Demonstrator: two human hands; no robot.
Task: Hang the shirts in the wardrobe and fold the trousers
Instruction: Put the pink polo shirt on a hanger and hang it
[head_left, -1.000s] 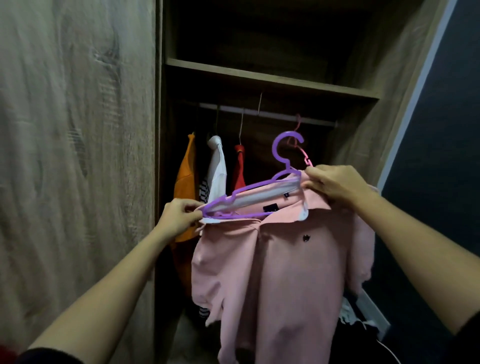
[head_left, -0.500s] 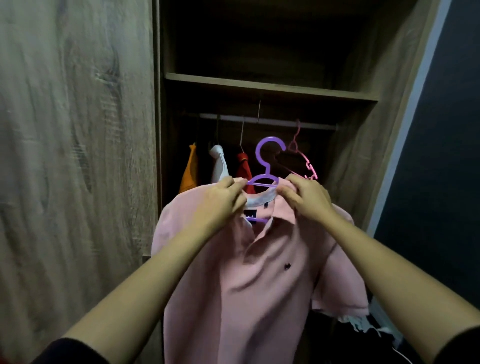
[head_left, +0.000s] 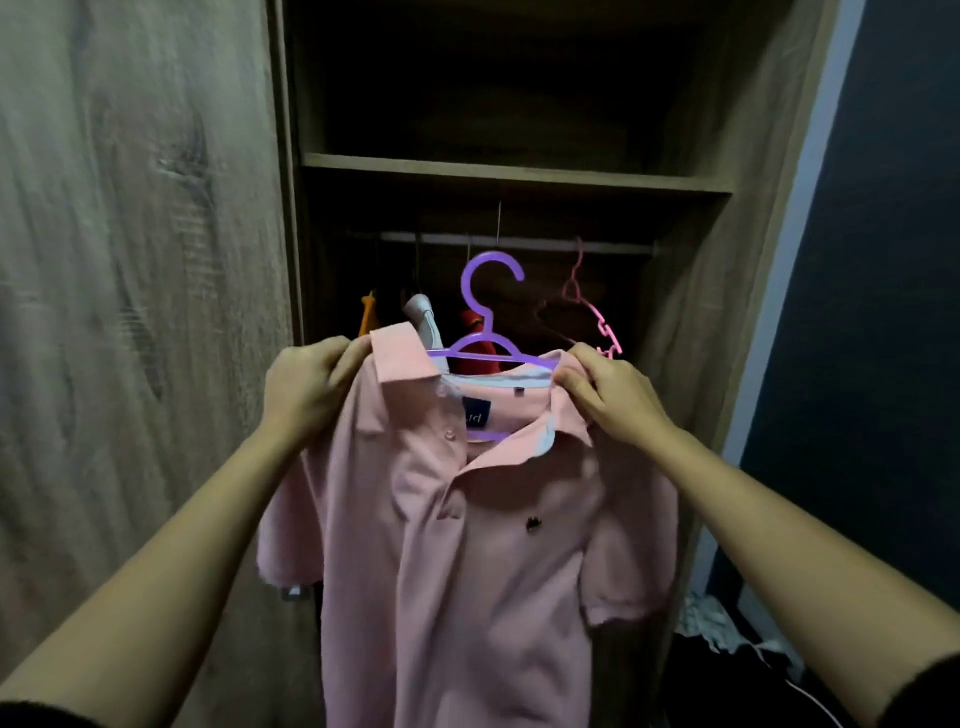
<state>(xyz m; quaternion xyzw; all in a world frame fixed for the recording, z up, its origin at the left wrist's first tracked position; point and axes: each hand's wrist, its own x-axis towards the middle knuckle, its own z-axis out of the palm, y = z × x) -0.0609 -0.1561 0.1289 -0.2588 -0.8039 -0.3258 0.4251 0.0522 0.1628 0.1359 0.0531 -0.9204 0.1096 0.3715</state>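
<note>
Pink polo shirt (head_left: 467, 545) hangs in front of the open wardrobe (head_left: 691, 312), its neck threaded on a purple hanger (head_left: 487, 327) whose hook stands clear above the collar (head_left: 400, 356) and below the rail (head_left: 519, 241). Both hands pinch cloth. The left hand (head_left: 306, 384) grips the shoulder just beside the turned-up collar flap, and the right hand (head_left: 608, 400) grips the other shoulder by the collar's edge — neither holds the hanger itself.

The step, as I judge it, is seating the shirt square on the hanger before hooking it up. To do it well, draw each shoulder out along the hanger's arms so the weight sits evenly, and fold the upturned flap down. One hand should then take the hanger's neck, since lifting by cloth alone could let the hanger tip or slip out. A gap shows on the rail between the red garment (head_left: 470, 358) and the empty pink hanger (head_left: 605, 332) — probably the best spot. The shirt faces the camera, so it likely must turn edge-on for the hook to catch.
</note>
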